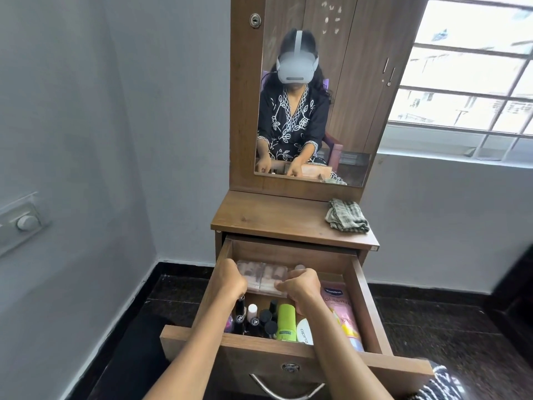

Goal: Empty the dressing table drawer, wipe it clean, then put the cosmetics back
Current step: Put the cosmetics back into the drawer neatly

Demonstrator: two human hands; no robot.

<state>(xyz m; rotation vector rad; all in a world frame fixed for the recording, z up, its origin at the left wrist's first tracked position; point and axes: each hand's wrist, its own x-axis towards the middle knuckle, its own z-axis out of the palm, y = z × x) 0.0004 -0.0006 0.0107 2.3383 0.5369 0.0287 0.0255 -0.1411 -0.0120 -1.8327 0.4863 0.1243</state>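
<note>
With the drawer [357,287] pulled out toward me, I have both hands down inside it, gripping a clear plastic case [262,277] of what looks like makeup pans that sits toward the back. My left hand [230,280] is curled round the case's left end, and my right hand [301,285] is curled over its right front edge, fingers pinching the rim. I cannot tell whether the case is lifted or resting on the drawer floor. Nearer the drawer front stand several small dark-capped nail polish bottles [255,320], with a lime-green tube [286,323] just beside them and a white container [305,332] touching the tube's right side. Along the right wall lies a pink Vaseline lotion tube [339,306], partly hidden by my right forearm. Up on the wooden surface [277,217] of the dressing table, a crumpled checked cloth [347,216] lies at the right rear corner, well apart from my hands. Behind it the mirror [340,90] reflects a seated person in a dark patterned top. A barred window [473,76] is at the right.
</note>
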